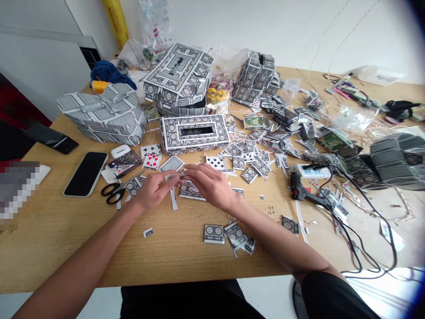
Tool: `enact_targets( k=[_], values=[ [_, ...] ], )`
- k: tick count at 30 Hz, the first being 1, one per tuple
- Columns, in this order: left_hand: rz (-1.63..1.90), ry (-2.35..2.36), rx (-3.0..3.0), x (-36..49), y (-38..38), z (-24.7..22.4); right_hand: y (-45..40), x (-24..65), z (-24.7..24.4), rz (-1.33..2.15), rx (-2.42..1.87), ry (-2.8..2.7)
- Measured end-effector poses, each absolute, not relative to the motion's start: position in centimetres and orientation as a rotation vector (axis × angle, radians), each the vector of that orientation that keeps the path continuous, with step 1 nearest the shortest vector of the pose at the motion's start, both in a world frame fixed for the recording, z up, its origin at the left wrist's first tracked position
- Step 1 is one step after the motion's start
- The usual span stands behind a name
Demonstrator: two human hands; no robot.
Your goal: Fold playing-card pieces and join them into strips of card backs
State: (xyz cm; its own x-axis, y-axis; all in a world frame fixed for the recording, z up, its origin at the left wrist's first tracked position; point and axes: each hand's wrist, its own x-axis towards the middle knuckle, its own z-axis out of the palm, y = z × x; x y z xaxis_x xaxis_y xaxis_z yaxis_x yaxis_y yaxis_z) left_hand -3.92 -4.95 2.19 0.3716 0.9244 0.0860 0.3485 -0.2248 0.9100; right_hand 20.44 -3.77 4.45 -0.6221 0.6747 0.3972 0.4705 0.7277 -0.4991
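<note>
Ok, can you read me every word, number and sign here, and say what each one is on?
Handwritten marks on the wooden table: maybe "49" above "124", too blurred to be sure.
Red hearts on a playing card: its number is too small to read.
Black suit signs on another playing card: its number is too small to read.
Barcode label: too small to read.
Yellow roll: its lettering is too blurred to read.
</note>
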Motion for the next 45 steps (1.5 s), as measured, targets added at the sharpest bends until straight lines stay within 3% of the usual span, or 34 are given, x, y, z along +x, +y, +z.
enact_targets(
  k=[6, 13, 23, 37, 45],
  values=[
    [1.000, 1.394, 1.799, -4.7, -4.1, 0.9, -4.2, 19.4, 4.1, 0.541, -1.223, -2.381],
    [0.989, 1.309, 1.963, -4.8, -3.9, 1.0, -4.6, 18.9, 3.9, 0.562, -1.215, -2.665],
    [0.945, 1.309, 2.154, -4.7, -4.0, 1.5, -3.4, 20.7, 5.0, 0.884, -1.205, -2.509],
    [0.914, 1.300, 2.118, -4.8, -4.1, 1.8, -2.3, 21.2, 5.8, 0.958, -0.994, -2.396],
    [1.074, 1.230, 2.200, -5.1, -4.6, 2.3, -1.9, 21.2, 5.0, 0.997, -1.031, -2.270]
  ],
)
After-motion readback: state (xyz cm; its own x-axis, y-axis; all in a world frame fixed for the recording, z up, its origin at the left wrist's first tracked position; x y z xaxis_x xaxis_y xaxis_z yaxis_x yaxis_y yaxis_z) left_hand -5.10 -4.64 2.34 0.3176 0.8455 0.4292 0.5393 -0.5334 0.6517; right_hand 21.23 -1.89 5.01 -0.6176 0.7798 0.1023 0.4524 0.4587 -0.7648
